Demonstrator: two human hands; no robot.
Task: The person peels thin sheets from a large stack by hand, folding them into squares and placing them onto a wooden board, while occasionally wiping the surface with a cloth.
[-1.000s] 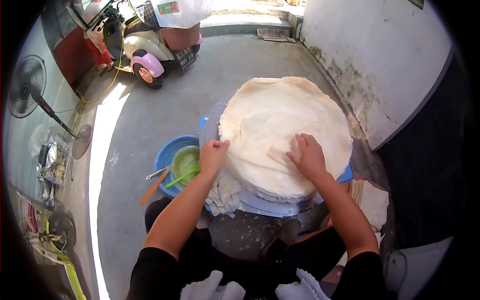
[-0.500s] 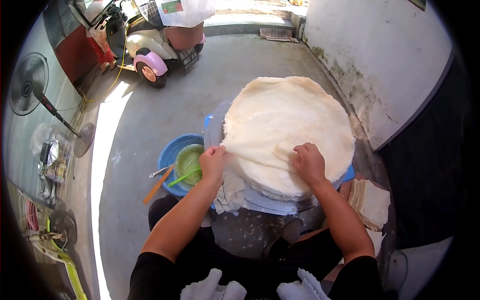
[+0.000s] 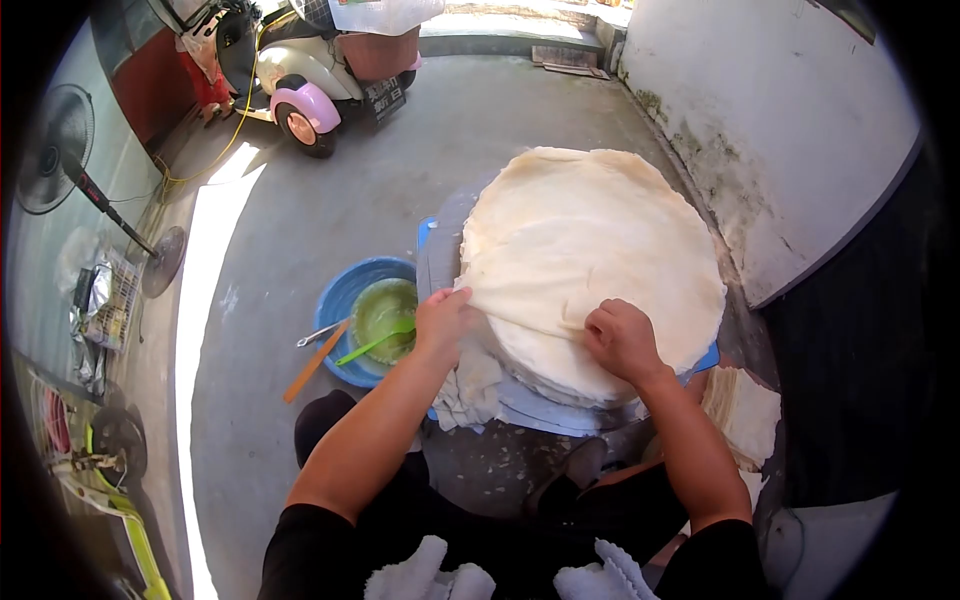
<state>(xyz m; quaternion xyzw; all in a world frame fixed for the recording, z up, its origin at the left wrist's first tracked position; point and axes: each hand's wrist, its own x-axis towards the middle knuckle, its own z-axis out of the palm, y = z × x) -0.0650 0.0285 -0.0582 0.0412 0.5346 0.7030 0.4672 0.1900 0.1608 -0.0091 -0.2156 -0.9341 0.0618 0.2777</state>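
Sunlit concrete floor (image 3: 330, 190); stained white wall (image 3: 770, 130); standing fan (image 3: 50, 150).

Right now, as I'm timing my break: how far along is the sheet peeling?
Done: a small pile of folded sheets lies at the right. In hand: the left hand and right hand pinch the top sheet at its near edge. Left: most, judging by the thick stack underneath.

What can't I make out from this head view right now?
Head view only:
Fingertips of left hand and right hand: curled under the knuckles at the top sheet.
Sheet count in the stack: edges too fine.
What holds up the tray: covered by tray and stack.
Scooter: cut by the top edge.
Side pile: partly behind the right forearm.
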